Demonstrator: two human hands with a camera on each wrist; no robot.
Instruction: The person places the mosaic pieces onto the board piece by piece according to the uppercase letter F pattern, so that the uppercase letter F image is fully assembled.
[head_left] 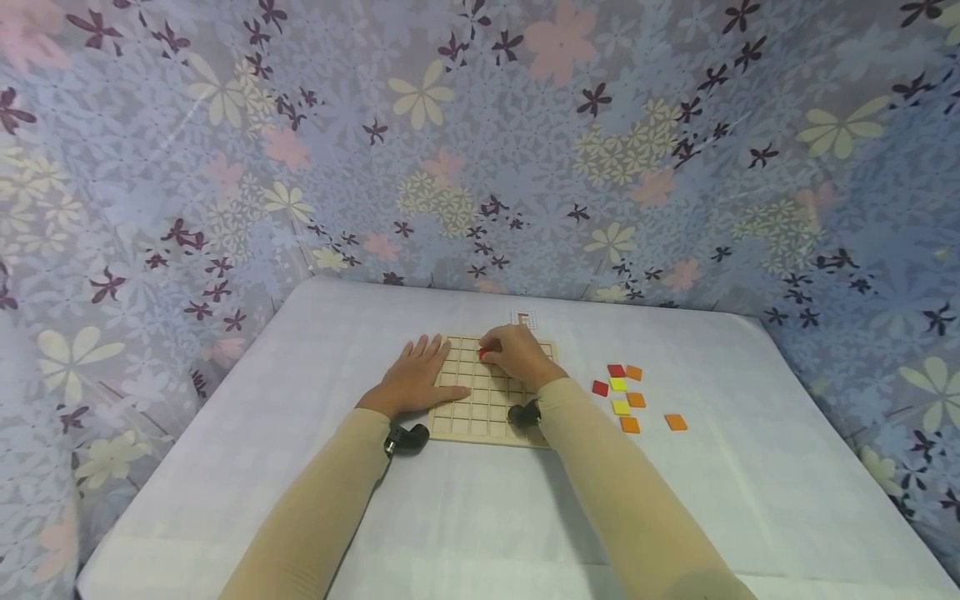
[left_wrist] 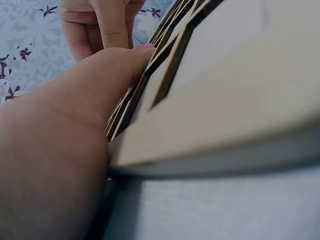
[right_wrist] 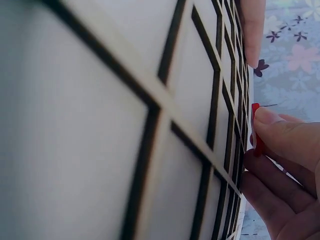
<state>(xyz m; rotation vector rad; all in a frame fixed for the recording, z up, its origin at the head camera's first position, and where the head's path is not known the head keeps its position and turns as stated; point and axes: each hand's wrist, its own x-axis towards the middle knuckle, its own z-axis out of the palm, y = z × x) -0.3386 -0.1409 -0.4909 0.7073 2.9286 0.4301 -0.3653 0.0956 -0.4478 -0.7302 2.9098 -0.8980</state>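
A light wooden grid board (head_left: 480, 408) with square cells lies on the white-covered table. My left hand (head_left: 416, 372) rests flat on its left edge, fingers straight and thumb stretched over the cells. In the left wrist view the thumb (left_wrist: 125, 62) lies along the board's edge. My right hand (head_left: 517, 354) is over the far part of the board and pinches a red square tile (right_wrist: 256, 130) between thumb and fingers. The right wrist view shows that tile held on edge, close to the grid. Part of the board's right side is hidden under the right hand and forearm.
Right of the board lie loose tiles: two red (head_left: 600, 388), two yellow (head_left: 621, 407) and several orange, one orange tile (head_left: 676, 422) farther out. A small printed card (head_left: 523, 318) lies behind the board. A floral cloth (head_left: 480, 167) hangs beyond the table (head_left: 360, 533).
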